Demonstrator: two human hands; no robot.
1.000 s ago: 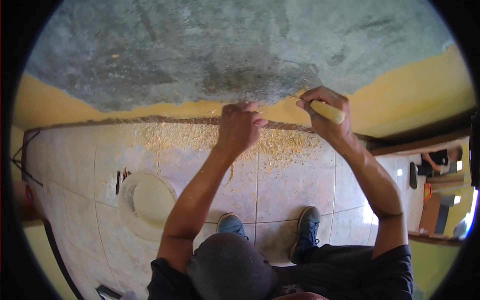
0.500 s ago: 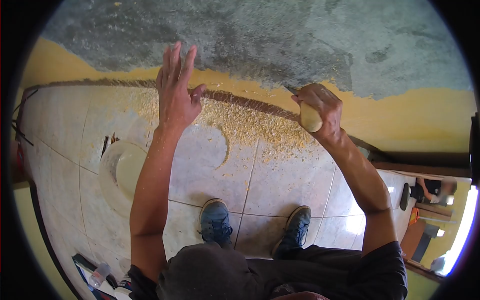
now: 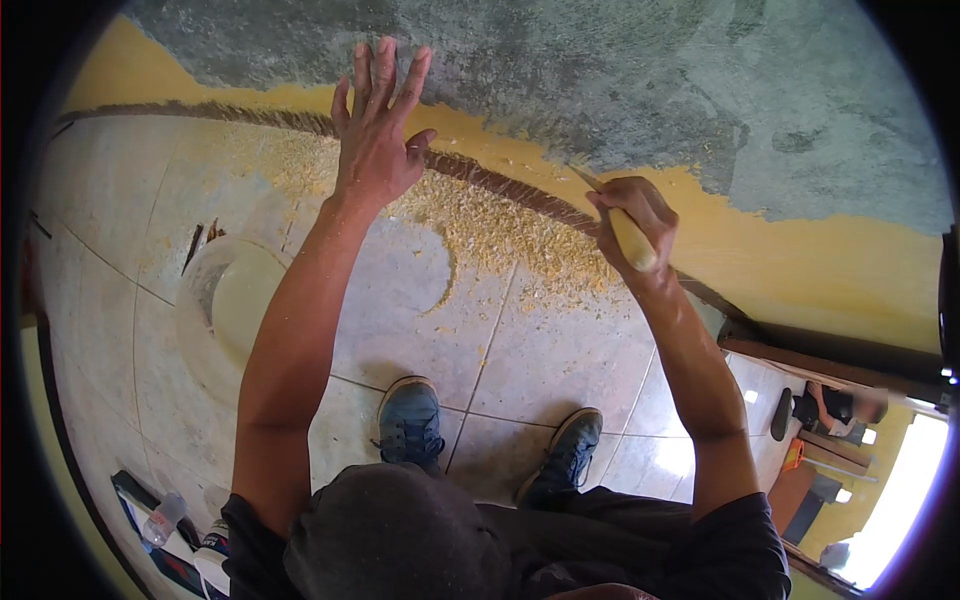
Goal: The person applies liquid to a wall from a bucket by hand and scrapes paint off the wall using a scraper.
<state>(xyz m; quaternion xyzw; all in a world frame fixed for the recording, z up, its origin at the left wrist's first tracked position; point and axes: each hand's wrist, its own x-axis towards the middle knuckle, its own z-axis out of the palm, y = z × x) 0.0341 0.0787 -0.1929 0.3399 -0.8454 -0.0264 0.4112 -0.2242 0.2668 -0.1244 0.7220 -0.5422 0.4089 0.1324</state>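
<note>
My right hand (image 3: 645, 222) is wrapped round the pale wooden handle of a scraper (image 3: 634, 243). The scraper's thin metal blade points up and left, its tip at the border between yellow paint (image 3: 740, 210) and bare grey plaster (image 3: 640, 70). My left hand (image 3: 380, 135) is open on the lower wall, fingers spread upward across the same border, holding nothing. Below both hands, yellow paint flakes (image 3: 500, 230) lie thick along the dark brown skirting (image 3: 500, 187) and over the floor.
A round whitish bucket (image 3: 215, 345) stands on the tiled floor (image 3: 540, 340), partly behind my left forearm. My shoes (image 3: 410, 420) are below the flakes. A plastic bottle (image 3: 163, 518) lies at lower left. At the right, another person (image 3: 830, 405) shows through a doorway.
My view has shifted. My left hand appears higher and slightly right. The scraper has tilted, showing more of its handle and blade; my right hand still grips it.
</note>
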